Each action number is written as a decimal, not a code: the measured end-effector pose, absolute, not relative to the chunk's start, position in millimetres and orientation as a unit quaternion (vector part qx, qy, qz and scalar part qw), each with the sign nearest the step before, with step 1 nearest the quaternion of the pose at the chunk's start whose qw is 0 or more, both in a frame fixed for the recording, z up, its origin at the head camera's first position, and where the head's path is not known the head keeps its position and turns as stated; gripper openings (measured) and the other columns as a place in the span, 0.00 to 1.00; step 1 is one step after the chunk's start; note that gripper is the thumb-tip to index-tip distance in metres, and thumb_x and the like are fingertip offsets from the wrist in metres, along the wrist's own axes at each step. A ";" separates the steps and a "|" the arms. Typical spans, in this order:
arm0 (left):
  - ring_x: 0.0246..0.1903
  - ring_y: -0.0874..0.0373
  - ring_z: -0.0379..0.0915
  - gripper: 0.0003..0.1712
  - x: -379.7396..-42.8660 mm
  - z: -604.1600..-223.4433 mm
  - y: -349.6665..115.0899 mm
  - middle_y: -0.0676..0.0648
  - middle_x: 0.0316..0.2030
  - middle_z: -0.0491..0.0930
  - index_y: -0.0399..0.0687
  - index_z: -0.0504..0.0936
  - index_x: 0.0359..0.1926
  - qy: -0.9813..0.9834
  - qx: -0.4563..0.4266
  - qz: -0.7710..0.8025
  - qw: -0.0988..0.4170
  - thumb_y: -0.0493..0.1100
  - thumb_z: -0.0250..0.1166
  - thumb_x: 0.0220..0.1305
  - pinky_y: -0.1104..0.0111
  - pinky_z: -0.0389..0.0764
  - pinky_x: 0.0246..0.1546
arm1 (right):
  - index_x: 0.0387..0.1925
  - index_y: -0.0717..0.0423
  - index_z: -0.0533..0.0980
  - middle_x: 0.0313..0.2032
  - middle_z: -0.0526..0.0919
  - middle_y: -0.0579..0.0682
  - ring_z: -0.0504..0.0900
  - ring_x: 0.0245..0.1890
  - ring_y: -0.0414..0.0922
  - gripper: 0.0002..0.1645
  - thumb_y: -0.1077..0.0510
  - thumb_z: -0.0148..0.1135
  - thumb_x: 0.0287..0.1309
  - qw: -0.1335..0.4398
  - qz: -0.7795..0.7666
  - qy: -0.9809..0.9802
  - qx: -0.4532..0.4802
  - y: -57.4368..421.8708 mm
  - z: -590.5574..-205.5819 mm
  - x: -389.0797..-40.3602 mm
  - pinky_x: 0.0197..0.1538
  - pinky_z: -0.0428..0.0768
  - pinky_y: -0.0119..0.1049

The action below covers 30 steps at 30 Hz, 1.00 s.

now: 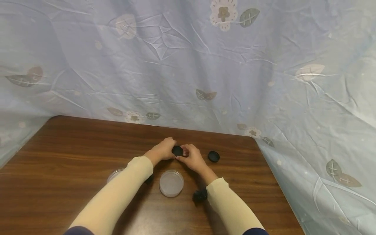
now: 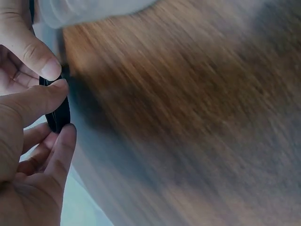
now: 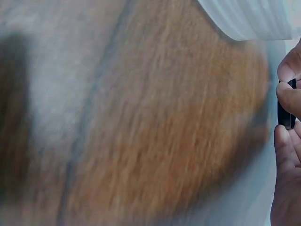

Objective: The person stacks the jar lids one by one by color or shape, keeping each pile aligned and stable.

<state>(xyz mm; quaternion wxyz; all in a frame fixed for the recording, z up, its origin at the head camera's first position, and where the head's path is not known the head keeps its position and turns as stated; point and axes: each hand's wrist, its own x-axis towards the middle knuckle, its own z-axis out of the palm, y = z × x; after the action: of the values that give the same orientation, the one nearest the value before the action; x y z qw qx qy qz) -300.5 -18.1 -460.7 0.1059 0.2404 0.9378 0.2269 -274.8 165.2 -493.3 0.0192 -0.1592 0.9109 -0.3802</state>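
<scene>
Both hands meet over the table around one small black disc, which looks like a shallow round lid. My left hand grips it from the left. From the other side my right hand pinches it with thumb and fingers. Seen edge-on in the left wrist view, the black disc is held between thumbs and fingertips, and a thin line runs along its rim. At the right border of the right wrist view the disc is partly covered by fingers. A second black round lid lies right of my right hand.
A clear round dish stands on the brown wooden table between the forearms. Another clear dish is partly hidden behind the left sleeve. A dark object shows beside the right cuff. Patterned curtain surrounds the table's far edge.
</scene>
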 end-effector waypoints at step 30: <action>0.47 0.52 0.82 0.28 -224.0 -420.0 37.1 0.40 0.53 0.80 0.36 0.83 0.57 0.917 0.338 0.186 0.106 0.42 0.80 0.58 0.62 0.87 0.51 | 0.58 0.65 0.79 0.51 0.83 0.56 0.85 0.50 0.48 0.29 0.59 0.78 0.57 -0.005 -0.367 0.916 -0.165 230.2 -458.8 -181.8 0.57 0.87 0.34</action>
<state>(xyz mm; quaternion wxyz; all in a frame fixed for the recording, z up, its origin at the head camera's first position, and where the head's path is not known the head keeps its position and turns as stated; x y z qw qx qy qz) -224.0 37.1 -420.0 0.1058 0.3379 0.9165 0.1860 -181.8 230.2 -458.8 -0.0049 -0.1648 0.9157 -0.3666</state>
